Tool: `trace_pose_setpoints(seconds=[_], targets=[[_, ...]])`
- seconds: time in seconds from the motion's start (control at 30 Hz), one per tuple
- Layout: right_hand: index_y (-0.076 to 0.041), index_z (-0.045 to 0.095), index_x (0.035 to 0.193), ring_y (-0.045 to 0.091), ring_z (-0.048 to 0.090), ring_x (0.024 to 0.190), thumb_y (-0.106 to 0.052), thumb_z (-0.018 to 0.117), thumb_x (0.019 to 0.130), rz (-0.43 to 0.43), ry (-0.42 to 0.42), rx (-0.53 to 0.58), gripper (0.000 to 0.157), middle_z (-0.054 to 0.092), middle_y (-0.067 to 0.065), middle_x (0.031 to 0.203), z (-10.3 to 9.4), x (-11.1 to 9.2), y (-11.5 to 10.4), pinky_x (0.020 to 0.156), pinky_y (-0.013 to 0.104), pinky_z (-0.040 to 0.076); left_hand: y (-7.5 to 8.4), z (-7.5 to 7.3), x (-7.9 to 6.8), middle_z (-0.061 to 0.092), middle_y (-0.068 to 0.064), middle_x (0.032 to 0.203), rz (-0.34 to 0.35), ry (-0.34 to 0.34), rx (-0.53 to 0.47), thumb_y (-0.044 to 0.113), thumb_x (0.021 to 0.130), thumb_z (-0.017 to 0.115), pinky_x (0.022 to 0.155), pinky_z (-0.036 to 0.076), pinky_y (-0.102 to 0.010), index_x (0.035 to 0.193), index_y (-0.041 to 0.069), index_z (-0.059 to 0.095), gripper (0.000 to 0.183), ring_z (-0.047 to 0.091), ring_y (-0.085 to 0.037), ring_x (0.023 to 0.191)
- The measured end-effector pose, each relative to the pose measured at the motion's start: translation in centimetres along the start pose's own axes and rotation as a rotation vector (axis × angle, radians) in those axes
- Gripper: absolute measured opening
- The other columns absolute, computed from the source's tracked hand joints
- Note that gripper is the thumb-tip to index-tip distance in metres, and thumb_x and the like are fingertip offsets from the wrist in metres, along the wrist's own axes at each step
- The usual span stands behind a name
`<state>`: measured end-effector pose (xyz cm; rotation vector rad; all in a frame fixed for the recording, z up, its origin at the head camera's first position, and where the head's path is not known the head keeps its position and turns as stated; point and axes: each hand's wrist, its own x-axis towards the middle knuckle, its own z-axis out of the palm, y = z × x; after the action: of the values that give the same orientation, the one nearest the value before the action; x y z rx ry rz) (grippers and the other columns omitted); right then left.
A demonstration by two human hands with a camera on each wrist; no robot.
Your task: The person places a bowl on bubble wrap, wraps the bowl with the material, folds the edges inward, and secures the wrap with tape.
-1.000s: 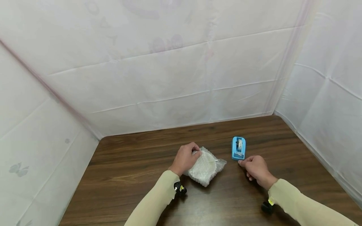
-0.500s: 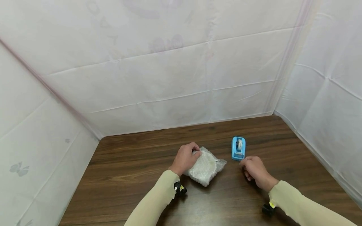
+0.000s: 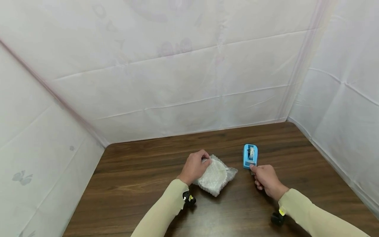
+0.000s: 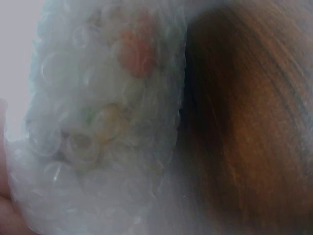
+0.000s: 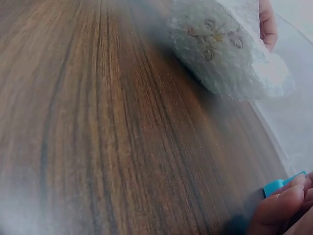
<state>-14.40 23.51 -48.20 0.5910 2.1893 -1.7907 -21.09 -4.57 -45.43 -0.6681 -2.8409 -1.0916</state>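
My left hand (image 3: 193,167) holds the left edge of a bubble-wrapped dish (image 3: 214,176), its thumb and fingers bent over the wrap. The dish looks round and pale through the plastic; coloured spots show through the bubble wrap (image 4: 107,117) in the left wrist view. To the right lies a light-blue tape dispenser (image 3: 250,156) with a small roll in it. At its near end, my right hand (image 3: 267,179) pinches the tape's end, thumb on top and other fingers curled under. In the right wrist view, my right fingers (image 5: 283,203) partly cover the blue dispenser.
Both things lie on a dark wood-grain table (image 3: 142,177). White sheeting (image 3: 165,85) hangs along the back and both sides of it. A small black camera is strapped at each wrist.
My right hand slid slightly back from the dispenser's near end, then came forward so the thumb now overlaps its front edge. My left hand and the wrapped dish have stayed put.
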Motion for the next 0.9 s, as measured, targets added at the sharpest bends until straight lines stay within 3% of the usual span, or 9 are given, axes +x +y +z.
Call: trace_pose_setpoints(seconds=[0.17, 0.3, 0.53, 0.6, 0.73, 0.9], targets=[[-0.013, 0.049, 0.062, 0.01, 0.045, 0.046, -0.016, 0.053, 0.104, 0.027, -0.05, -0.027, 0.042, 0.045, -0.003, 0.054, 0.3, -0.2, 0.3, 0.045, 0.025, 0.042, -0.2, 0.1, -0.5, 0.076, -0.004, 0.102, -0.008, 0.0, -0.009, 0.019, 0.1, 0.071, 0.079, 0.055, -0.03, 0.103, 0.012, 0.071, 0.008, 0.065, -0.012, 0.086], [-0.013, 0.048, 0.063, 0.012, 0.046, 0.049, -0.023, 0.053, 0.108, -0.024, -0.121, -0.066, 0.045, 0.046, -0.001, 0.056, 0.5, -0.4, -0.3, 0.047, 0.026, 0.043, -0.1, 0.0, -0.4, 0.076, -0.004, 0.1, 0.009, 0.014, -0.016, 0.018, 0.1, 0.071, 0.077, 0.054, -0.028, 0.103, 0.011, 0.072, 0.008, 0.065, -0.012, 0.084], [-0.002, 0.05, 0.076, 0.015, 0.047, 0.055, -0.03, 0.054, 0.11, -0.342, -0.264, -0.127, 0.044, 0.049, 0.003, 0.063, 2.0, -0.9, -5.3, 0.05, 0.03, 0.045, 0.2, -0.3, 0.3, 0.078, -0.005, 0.096, 0.028, 0.057, -0.02, 0.018, 0.097, 0.074, 0.076, 0.055, -0.027, 0.099, 0.01, 0.076, 0.009, 0.067, -0.013, 0.081], [0.0, 0.05, 0.079, 0.016, 0.047, 0.057, -0.029, 0.053, 0.11, -0.398, -0.315, -0.139, 0.043, 0.049, 0.004, 0.065, 2.9, -0.8, -7.0, 0.051, 0.031, 0.045, 0.3, -0.4, 0.3, 0.078, -0.005, 0.098, 0.029, 0.07, -0.019, 0.018, 0.096, 0.075, 0.077, 0.056, -0.029, 0.099, 0.009, 0.077, 0.009, 0.069, -0.015, 0.084], [-0.001, 0.05, 0.083, 0.016, 0.043, 0.056, -0.025, 0.05, 0.112, -0.418, -0.444, -0.174, 0.038, 0.048, 0.004, 0.067, 4.7, -0.1, -9.4, 0.051, 0.03, 0.04, 0.2, -0.2, 0.3, 0.075, -0.006, 0.101, 0.036, 0.085, -0.029, 0.016, 0.097, 0.073, 0.08, 0.058, -0.032, 0.097, 0.009, 0.078, 0.008, 0.07, -0.019, 0.09], [-0.003, 0.055, 0.086, 0.013, 0.034, 0.05, -0.018, 0.046, 0.112, -0.403, -0.574, -0.249, 0.032, 0.045, 0.001, 0.064, 6.1, 1.4, -10.6, 0.048, 0.027, 0.032, 0.1, 0.0, 0.1, 0.074, -0.006, 0.102, 0.03, 0.082, -0.069, 0.011, 0.098, 0.063, 0.08, 0.057, -0.031, 0.099, 0.009, 0.079, 0.015, 0.069, -0.019, 0.088]])
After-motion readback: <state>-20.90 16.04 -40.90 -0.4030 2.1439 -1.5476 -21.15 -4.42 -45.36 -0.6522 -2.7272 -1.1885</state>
